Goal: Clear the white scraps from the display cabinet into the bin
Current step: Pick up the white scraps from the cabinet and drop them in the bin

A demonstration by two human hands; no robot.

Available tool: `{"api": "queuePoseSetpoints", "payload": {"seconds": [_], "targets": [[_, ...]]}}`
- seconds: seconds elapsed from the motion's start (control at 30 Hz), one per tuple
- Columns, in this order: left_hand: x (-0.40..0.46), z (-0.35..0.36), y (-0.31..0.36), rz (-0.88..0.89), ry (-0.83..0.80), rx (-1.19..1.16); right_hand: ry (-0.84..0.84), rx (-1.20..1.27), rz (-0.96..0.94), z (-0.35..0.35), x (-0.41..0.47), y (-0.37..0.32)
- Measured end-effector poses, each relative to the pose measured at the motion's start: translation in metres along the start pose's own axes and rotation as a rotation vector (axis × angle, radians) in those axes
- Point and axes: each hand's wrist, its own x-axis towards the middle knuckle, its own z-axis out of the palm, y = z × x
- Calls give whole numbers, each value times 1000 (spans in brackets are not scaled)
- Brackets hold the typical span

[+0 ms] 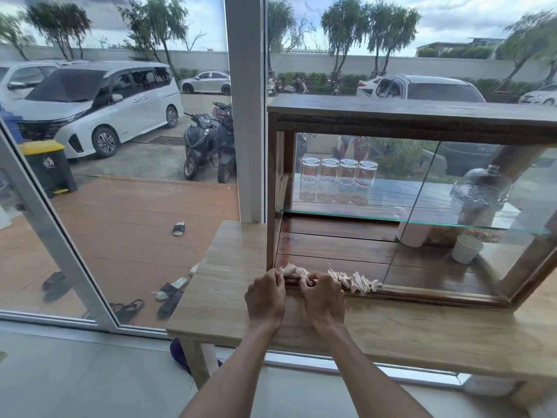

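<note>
A wooden display cabinet (422, 114) with glass panes stands on a long wooden table. White scraps (354, 280) lie in a strip along the cabinet's front bottom edge, at its open left end. My left hand (265, 297) rests at the cabinet's left corner with its fingers curled onto the scraps there. Beside it, my right hand (324, 297) has its fingers curled over the scraps along the bottom rail. More scraps show to the right of my right hand. No bin is in view indoors.
Upturned glasses (337, 181) stand on the glass shelf (391, 219). A glass dome (479, 191), a white cup (467, 248) and a white container (413, 233) sit at the right inside. The table (226, 267) ends left at a glass wall. Outside stands a yellow-lidded bin (49, 167).
</note>
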Motion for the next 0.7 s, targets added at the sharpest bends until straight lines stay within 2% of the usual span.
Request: {"api": "queuePoseSetpoints", "payload": {"seconds": [0.27, 0.7], "targets": [[-24, -14, -7, 29, 72, -53, 43, 38, -49, -8, -16, 6], [-68, -59, -41, -52, 101, -85, 12, 105, -115, 9, -74, -2]]}}
